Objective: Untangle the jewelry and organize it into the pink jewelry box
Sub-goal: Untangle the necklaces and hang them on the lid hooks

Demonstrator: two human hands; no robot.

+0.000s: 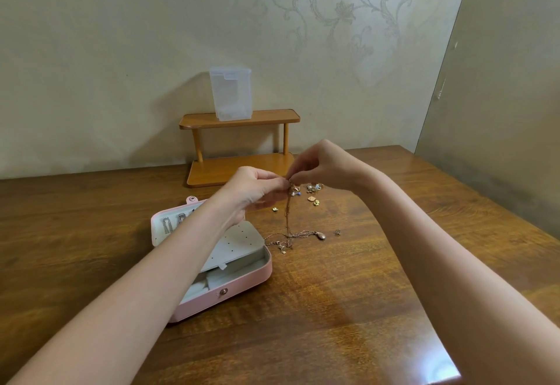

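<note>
Both the left hand (257, 186) and right hand (315, 166) are pinching the top of the tangled rose-gold chain necklaces (288, 218), dangling toward the wooden table's (333, 293) middle beside the open pink jewelry box (242, 286). Teasing strands apart gently, not tugging, seems wisest.

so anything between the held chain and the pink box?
Nothing visible. Both hands, left hand and right hand, pinch the chain above the table; the pink jewelry box lies open just left of it, though the left forearm crosses above the box.
</note>
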